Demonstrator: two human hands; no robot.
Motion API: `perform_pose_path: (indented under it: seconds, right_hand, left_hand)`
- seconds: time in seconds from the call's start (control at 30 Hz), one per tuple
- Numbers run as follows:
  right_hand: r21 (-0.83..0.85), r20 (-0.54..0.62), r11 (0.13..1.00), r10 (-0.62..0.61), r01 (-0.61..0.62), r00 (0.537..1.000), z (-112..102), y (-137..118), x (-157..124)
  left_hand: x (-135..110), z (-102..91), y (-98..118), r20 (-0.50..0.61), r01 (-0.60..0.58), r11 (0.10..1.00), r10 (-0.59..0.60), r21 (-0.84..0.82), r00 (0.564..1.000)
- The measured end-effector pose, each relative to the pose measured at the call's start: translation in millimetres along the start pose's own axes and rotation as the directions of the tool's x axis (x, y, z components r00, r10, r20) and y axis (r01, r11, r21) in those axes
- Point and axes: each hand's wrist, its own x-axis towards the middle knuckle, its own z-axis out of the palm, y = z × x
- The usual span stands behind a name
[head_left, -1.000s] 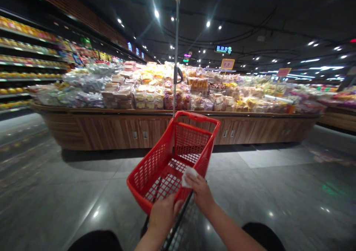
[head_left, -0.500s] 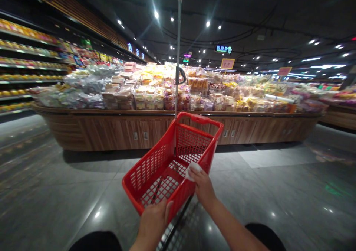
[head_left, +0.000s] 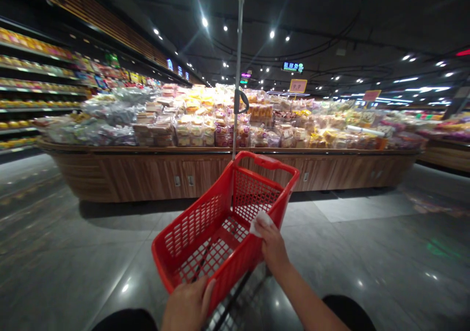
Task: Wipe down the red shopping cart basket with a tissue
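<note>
White wipe (head_left: 259, 225) lying over the rim of the red cart (head_left: 237, 267)

From my remote seat I am seeing the right hand (head_left: 272, 247) holding the wipe, which is sitting under and just ahead of its fingers on the cart's right side. The left hand (head_left: 187, 304) is curling over the rim at the near end, its thumb lying outside, well apart from the wipe. The cart is stretching ahead of both hands, angling right. Behind it, a wooden counter (head_left: 143, 177) is bearing bagged goods (head_left: 196, 131), and a grey pole (head_left: 238, 66) is rising at the cart's far end
</note>
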Motion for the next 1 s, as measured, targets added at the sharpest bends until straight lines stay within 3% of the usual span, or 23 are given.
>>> perform_pose_path:
  seconds: [0.13, 0.23, 0.33, 0.5, 0.63, 0.73, 0.8, 1.0]
  right_hand:
    - [0.042, 0.026, 0.998, -0.045, 0.043, 0.999, 4.9, -9.3, -7.8]
    - [0.056, 0.061, 0.998, -0.041, 0.038, 0.997, 7.1, -19.6, -11.8]
    - [0.046, 0.089, 0.999, -0.014, 0.01, 0.996, 9.4, -32.4, -13.1]
    - [0.013, 0.237, 0.999, -0.04, 0.038, 0.971, 13.0, -57.2, -16.3]
    - [-0.068, 0.252, 0.998, 0.005, 0.013, 0.968, -7.2, -37.2, 2.9]
    - [-0.189, 0.109, 0.975, 0.143, -0.12, 0.984, -25.2, -10.4, 23.4]
    - [-0.226, 0.065, 0.96, 0.183, -0.164, 0.981, -26.4, -6.8, 26.3]
    - [-0.146, 0.275, 0.989, 0.029, 0.012, 0.961, -2.9, -41.0, -0.2]
  left_hand:
    - [11.5, -16.8, 6.6, 0.116, 0.078, 0.996, -0.072, -0.052, 0.991]
    - [27.9, -26.2, 22.7, 0.137, 0.008, 0.998, 0.0, -0.058, 0.991]
    - [42.2, -27.8, 37.8, 0.162, -0.028, 0.999, 0.032, -0.023, 0.986]
    - [49.0, -23.9, 40.9, 0.185, 0.054, 0.998, -0.059, 0.032, 0.981]
    - [48.0, -24.9, 34.0, 0.195, 0.087, 0.995, -0.097, 0.057, 0.976]
    - [47.4, -26.3, 32.6, 0.195, 0.092, 0.994, -0.103, 0.064, 0.975]
    - [47.2, -26.6, 33.7, 0.194, 0.093, 0.994, -0.104, 0.064, 0.976]
    - [47.7, -25.5, 36.0, 0.195, 0.084, 0.994, -0.096, 0.067, 0.976]
